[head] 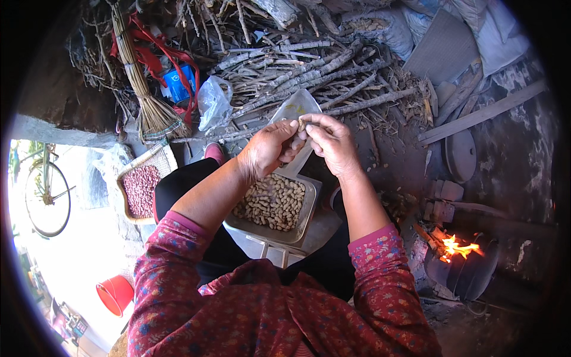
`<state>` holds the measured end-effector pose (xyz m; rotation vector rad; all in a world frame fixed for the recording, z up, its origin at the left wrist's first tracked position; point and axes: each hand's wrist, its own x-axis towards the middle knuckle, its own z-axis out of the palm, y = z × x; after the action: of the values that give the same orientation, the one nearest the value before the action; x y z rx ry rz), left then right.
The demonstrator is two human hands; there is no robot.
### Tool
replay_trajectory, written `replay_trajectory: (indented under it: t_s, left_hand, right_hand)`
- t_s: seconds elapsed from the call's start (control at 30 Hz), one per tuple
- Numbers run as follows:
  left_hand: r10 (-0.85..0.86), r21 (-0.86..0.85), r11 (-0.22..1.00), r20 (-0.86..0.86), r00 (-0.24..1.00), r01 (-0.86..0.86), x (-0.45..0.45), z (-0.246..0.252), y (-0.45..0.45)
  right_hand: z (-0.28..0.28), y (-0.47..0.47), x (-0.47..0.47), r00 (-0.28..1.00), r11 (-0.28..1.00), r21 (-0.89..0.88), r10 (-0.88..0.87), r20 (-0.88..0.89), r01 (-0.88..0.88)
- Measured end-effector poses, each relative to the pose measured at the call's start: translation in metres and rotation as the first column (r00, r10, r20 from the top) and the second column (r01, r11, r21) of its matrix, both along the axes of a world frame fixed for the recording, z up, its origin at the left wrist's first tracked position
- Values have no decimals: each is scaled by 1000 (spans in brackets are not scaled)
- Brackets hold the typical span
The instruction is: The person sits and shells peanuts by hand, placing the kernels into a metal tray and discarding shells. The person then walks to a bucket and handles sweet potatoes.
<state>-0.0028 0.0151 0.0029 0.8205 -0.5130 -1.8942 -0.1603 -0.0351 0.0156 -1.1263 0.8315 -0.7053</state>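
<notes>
My left hand (pixel 267 145) and my right hand (pixel 332 142) meet above a metal basin (pixel 308 206). A small unshelled peanut (pixel 302 124) is pinched between the fingertips of both hands. My curled left fingers hide whatever else may lie in that palm. In the basin lies a heap of unshelled peanuts (pixel 274 201). It rests between my knees on a wooden stool (pixel 276 255). A pale, translucent scoop-like container (pixel 303 105) is beyond the basin, partly covered by my hands. To the left, a woven basket (pixel 171 157) holds shelled reddish peanut kernels (pixel 142 189).
An open fire (pixel 459 249) burns low on the right, beside a dark metal vessel (pixel 477 267). Stacked branches (pixel 308 76) fill the far side, near a straw broom (pixel 149 98) and a plastic bag (pixel 215 102). A red bucket (pixel 116 294) stands at left.
</notes>
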Motion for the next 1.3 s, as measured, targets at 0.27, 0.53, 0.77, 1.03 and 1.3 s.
replay_trajectory:
  t_s: [0.27,0.53,0.77,1.03,1.3]
  left_hand:
    - [-34,22,999,9,999,34,5,-1,-1]
    - [129,-41,992,234,964,-123,0,-3,-2]
    - [129,-95,990,313,941,-104,2,-4,-1]
    - [197,-160,974,256,946,-160,-6,-4,3]
    - [233,-241,959,377,896,-148,-4,-9,2]
  right_hand:
    - [-4,0,-1,999,990,-131,50,-5,-50]
    - [-5,3,4,994,958,-284,-4,-112,-28]
    - [-3,6,6,983,918,-393,-15,-181,-58]
    - [-18,4,7,964,887,-461,-140,-224,22]
    - [-5,3,6,987,955,-295,-50,-154,2]
